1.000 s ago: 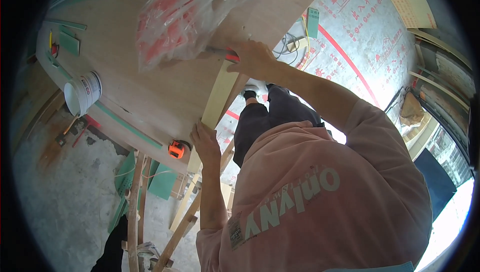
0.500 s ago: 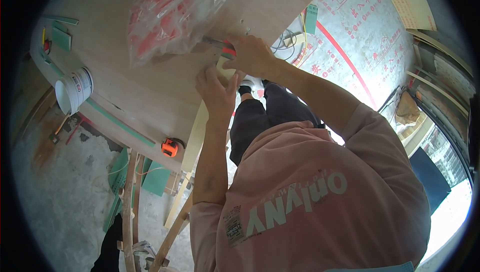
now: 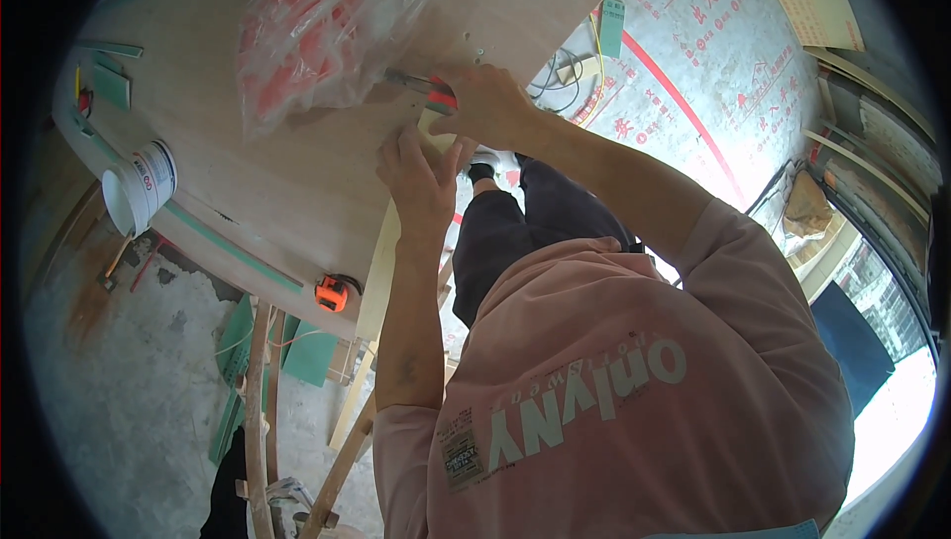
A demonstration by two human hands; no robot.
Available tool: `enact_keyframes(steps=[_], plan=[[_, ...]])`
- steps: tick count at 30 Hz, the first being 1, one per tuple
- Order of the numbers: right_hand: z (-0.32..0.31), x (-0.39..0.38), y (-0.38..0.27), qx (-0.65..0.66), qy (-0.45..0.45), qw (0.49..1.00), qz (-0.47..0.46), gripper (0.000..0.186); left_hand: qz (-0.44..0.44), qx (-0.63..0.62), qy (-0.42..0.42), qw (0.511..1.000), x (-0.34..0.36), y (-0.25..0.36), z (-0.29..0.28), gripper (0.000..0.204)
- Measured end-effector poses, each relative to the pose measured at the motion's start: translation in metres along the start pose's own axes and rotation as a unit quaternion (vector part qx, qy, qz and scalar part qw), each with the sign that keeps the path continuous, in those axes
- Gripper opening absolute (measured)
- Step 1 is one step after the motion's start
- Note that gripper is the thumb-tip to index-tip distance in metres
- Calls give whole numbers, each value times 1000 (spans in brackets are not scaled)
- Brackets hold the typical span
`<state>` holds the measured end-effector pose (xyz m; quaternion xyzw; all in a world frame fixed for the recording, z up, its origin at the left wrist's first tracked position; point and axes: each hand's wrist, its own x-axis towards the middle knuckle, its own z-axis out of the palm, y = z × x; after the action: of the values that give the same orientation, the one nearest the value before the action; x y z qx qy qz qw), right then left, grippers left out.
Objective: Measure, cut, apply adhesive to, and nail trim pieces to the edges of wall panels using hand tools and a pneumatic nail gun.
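Note:
Along the near edge of a large brown board [image 3: 307, 177] lies a pale wooden strip [image 3: 378, 276]. My left hand [image 3: 421, 177] is closed over the strip near its far end, fingers on top and thumb toward my body. Just beyond it, my right hand [image 3: 490, 108] grips a tool with a red and black body [image 3: 442, 96] and a flat grey metal part pointing left. The tool sits at the strip's far end; its exact kind is partly hidden by my fingers. A clear plastic bag with red contents [image 3: 307, 49] rests on the board, left of the tool.
An orange tape measure [image 3: 332, 293] sits at the board's near edge. A white bucket [image 3: 147, 185] stands at its left edge, near green strips [image 3: 233, 254]. Below are wooden trestle legs [image 3: 256, 405]. Cables [image 3: 565, 83] lie on the printed floor sheet [image 3: 684, 73] at right.
The board, its contents and both hands appear shifted slightly left in view. Both hands keep their grips on the strip and the tool.

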<state>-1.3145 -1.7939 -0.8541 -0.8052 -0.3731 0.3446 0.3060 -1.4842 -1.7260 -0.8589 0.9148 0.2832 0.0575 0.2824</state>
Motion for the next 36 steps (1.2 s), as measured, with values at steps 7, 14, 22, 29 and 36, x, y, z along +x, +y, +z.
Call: enact_keyframes(steps=[7,14,22,29,36], plan=[[-4,2,-1,-5,-16,1000,-4,53,6,18,-10,1000,2,0,-2,62],[-3,3,1,-13,-18,1000,4,53,7,31,-18,999,5,4,-1,63],[-10,-33,1,31,17,999,-38,57,28,53,10,998,0,-5,3,62],[-67,-75,-5,70,-115,987,89,36,29,39,32,998,-2,-6,7,63],[-27,-71,7,-145,-10,989,7,34,30,43,42,998,2,-1,7,60]])
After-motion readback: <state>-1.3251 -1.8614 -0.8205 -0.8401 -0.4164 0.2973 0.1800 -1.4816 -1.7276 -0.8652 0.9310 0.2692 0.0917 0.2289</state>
